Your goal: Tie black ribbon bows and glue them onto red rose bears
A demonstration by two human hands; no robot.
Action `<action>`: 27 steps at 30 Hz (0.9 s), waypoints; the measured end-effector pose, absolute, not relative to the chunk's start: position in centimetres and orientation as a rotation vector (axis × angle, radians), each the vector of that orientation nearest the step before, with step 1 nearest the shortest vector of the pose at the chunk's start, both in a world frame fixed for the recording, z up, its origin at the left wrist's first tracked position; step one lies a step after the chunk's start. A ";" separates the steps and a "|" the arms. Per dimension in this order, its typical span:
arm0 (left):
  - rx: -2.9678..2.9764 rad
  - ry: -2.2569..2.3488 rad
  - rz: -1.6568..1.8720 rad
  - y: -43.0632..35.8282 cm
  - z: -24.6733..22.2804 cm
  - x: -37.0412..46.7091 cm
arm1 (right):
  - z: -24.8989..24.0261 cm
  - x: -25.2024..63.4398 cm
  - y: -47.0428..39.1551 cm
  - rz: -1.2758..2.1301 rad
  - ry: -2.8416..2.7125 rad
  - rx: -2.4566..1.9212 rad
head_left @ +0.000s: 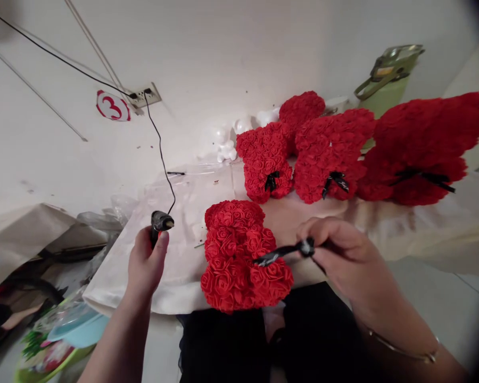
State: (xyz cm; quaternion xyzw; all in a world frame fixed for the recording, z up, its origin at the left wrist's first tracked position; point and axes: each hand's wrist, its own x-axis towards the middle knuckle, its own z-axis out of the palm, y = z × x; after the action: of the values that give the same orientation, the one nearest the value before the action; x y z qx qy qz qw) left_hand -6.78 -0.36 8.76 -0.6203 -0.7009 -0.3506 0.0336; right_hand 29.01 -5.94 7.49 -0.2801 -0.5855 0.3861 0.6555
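I have one rose bear [241, 260] near the front edge of the table [115, 271], between my hands. To its left is my left hand [146, 266] with the glue gun [158, 219]; to its right, my right hand [343, 255] with the ribbon bow [306, 247]. Farther back on the right I see three bears [331, 149] in a row, a fourth bear [303, 109] behind them, and foam figures [224, 146] left of it by the wall [231, 53]. A cord [160, 149] runs from the wall outlet [151, 94], back left, down to the glue gun. A basin [80, 324] sits below, left of the table.
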 end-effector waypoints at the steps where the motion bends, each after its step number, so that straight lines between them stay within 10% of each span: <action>1: -1.983 -2.084 -1.165 -1.1 9.5 -5.9 | 8.4 28.6 -6.8 0.781 -1.461 -0.648; 27: -2.193 -1.288 -1.041 -6.0 12.2 -0.2 | 9.9 25.5 -9.8 0.016 -1.835 -0.548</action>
State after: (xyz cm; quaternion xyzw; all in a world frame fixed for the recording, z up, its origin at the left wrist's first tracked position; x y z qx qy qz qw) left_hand -0.19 -5.96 12.24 -0.7826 -0.4597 -0.3714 0.1956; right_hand 25.49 -9.78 9.87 -0.2339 -0.7835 0.0070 0.5756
